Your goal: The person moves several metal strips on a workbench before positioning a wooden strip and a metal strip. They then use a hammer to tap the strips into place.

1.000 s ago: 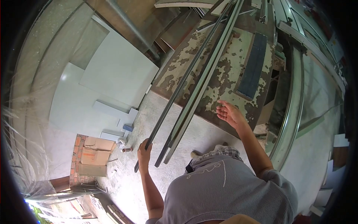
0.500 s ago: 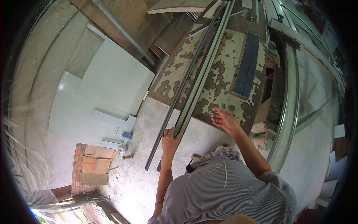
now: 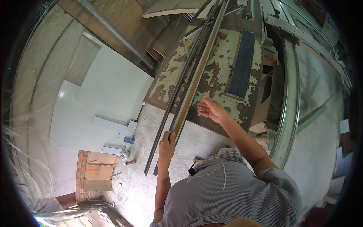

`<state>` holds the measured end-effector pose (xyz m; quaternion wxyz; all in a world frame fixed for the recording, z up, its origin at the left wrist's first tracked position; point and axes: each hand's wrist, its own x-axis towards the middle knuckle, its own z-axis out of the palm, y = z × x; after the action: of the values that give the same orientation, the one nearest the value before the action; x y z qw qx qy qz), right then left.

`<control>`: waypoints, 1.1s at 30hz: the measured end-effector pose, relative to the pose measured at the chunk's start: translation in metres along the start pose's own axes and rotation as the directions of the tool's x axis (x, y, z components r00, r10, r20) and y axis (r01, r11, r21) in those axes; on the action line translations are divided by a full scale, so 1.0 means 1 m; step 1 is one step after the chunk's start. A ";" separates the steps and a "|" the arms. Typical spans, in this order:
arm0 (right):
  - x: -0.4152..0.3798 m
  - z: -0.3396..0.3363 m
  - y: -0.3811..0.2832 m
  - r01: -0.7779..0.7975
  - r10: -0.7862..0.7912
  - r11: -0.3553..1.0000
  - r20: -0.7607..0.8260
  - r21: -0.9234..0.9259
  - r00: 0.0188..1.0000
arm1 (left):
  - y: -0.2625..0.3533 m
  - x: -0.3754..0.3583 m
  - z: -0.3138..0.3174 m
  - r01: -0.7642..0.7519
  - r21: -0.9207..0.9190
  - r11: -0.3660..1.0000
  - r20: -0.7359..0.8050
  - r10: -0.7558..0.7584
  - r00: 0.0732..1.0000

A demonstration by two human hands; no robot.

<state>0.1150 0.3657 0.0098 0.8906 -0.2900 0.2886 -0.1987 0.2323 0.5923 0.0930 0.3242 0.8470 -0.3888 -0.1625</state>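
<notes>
My left hand (image 3: pixel 167 146) is closed round the near end of a long strip (image 3: pixel 191 89) that shows a brown face between pale edges. The strip runs away along a worn workbench (image 3: pixel 215 79) with peeling paint, its near end past the bench edge. Beside it on the left lies a long thin dark bar (image 3: pixel 166 109), whose end also overhangs. My right hand (image 3: pixel 210 109) is above the bench's near edge, right of the strip, not touching it, with fingers apart and slightly bent. A dark blue-grey panel (image 3: pixel 242 64) lies flat on the bench beyond it.
White boards (image 3: pixel 113 79) lie at the left, with a small blue block (image 3: pixel 129 140) on the nearest pieces. Cardboard (image 3: pixel 100 171) is on the floor below. A long metal rail (image 3: pixel 289 102) stands right of the bench. Plastic sheeting (image 3: pixel 30 162) hangs at the far left.
The strip in my left hand has turned from a greenish face to a brown one. My right hand has moved up and to the left. The whole view has shifted slightly.
</notes>
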 end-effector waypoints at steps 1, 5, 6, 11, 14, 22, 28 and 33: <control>0.006 0.001 -0.004 -0.001 0.001 1.000 0.000 0.002 1.000 | 0.005 0.000 0.002 0.000 0.024 1.000 0.028 -0.001 1.000; 0.019 -0.001 -0.025 -0.036 0.037 0.985 0.001 0.167 0.999 | 0.001 -0.012 0.023 -0.022 -0.006 1.000 0.122 0.022 0.992; 0.019 -0.002 -0.030 -0.030 0.027 0.975 0.017 0.219 0.999 | 0.010 -0.018 0.027 -0.019 -0.005 1.000 0.120 0.020 0.993; 0.012 -0.016 -0.038 -0.007 -0.012 0.983 0.101 0.184 0.995 | 0.035 -0.050 0.055 0.007 -0.107 0.994 0.142 0.008 0.990; -0.009 -0.017 -0.025 -0.007 -0.007 0.988 0.096 0.154 0.995 | 0.028 -0.070 0.061 0.042 -0.126 0.991 0.166 -0.021 0.986; -0.058 0.003 0.007 -0.004 0.001 0.998 0.047 0.068 0.999 | -0.011 -0.092 0.029 0.193 -0.114 0.975 0.309 -0.150 0.939; -0.073 -0.011 0.016 0.001 0.000 1.000 -0.104 0.015 0.995 | -0.020 -0.088 0.024 0.203 -0.184 0.962 0.466 -0.096 0.880; -0.085 -0.028 0.022 -0.012 0.011 1.000 -0.187 -0.003 0.982 | -0.024 -0.094 0.038 0.290 -0.175 0.941 0.556 -0.149 0.818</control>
<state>0.0377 0.4152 0.0109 0.8599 -0.2704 0.3732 -0.2194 0.1648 0.6599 0.0509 0.2868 0.7590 -0.3386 -0.4764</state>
